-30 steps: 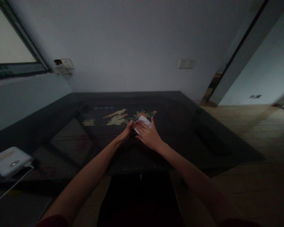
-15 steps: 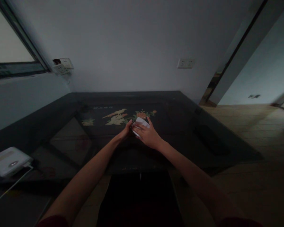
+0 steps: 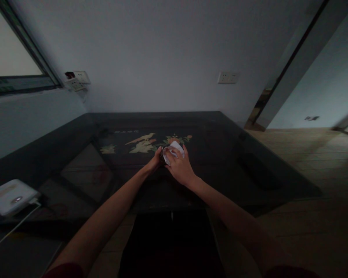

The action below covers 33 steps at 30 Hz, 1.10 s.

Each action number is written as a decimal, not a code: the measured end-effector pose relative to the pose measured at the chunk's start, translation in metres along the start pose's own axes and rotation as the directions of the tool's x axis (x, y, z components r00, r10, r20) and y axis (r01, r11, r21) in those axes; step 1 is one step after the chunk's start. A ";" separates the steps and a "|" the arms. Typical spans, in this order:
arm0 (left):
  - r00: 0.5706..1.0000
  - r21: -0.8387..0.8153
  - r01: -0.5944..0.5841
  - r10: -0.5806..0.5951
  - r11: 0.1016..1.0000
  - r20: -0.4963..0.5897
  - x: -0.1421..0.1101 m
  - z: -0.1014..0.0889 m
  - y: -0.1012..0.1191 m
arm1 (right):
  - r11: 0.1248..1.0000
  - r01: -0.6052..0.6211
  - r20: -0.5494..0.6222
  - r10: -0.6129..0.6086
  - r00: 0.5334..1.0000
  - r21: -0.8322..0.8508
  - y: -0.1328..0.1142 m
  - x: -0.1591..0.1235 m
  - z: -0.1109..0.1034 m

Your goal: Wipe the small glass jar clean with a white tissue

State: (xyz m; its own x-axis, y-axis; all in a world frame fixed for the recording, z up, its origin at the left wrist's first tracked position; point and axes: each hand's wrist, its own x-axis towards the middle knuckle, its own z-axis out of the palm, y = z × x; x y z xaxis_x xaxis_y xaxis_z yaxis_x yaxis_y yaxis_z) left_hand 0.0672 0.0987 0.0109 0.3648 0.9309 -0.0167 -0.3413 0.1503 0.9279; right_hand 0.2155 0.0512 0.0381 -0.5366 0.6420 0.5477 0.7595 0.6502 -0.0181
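Note:
Near the middle of the dark glossy table [image 3: 220,173], both my hands meet in front of me. A small dark object with a shiny edge [image 3: 162,155] is gripped in my left hand [image 3: 155,160]; most of it is covered, so its kind cannot be made out. With my right hand [image 3: 179,166] I press a white tissue or cloth [image 3: 176,146] against that object, fingers spread over the white piece. The tabletop beneath carries a picture of pale birds [image 3: 142,144] and orange flowers [image 3: 174,139].
A white box-shaped device [image 3: 13,197] with a white cable [image 3: 14,228] lies at the table's left. On the right side rests a dark flat rectangular shape [image 3: 258,170]. A wall with sockets [image 3: 227,77] stands behind the table, and a window [image 3: 14,46] is upper left.
My right hand has shifted slightly and turned over the object, and the white piece under its fingers has changed shape. My left hand keeps almost the same place.

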 end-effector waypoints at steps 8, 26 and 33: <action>0.999 -0.020 -0.051 0.051 0.999 0.012 0.002 -0.003 -0.005 | 0.933 0.000 -0.015 0.006 1.000 0.359 0.005 -0.003 0.007; 0.985 0.003 -0.169 0.169 0.986 -0.023 0.007 -0.007 -0.007 | 0.999 -0.008 -0.063 0.005 0.998 -0.041 0.003 -0.002 0.005; 0.986 -0.047 -0.166 0.166 0.985 -0.019 0.007 -0.004 -0.009 | 0.993 0.027 -0.031 -0.024 0.999 0.119 0.007 0.001 0.005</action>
State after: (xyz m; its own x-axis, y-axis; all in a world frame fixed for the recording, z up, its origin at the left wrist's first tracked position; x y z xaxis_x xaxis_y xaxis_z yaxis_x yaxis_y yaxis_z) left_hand 0.0693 0.1049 0.0008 0.2863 0.9493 0.1299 -0.4371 0.0088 0.8994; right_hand 0.2186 0.0578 0.0344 -0.5428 0.6133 0.5738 0.6956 0.7111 -0.1021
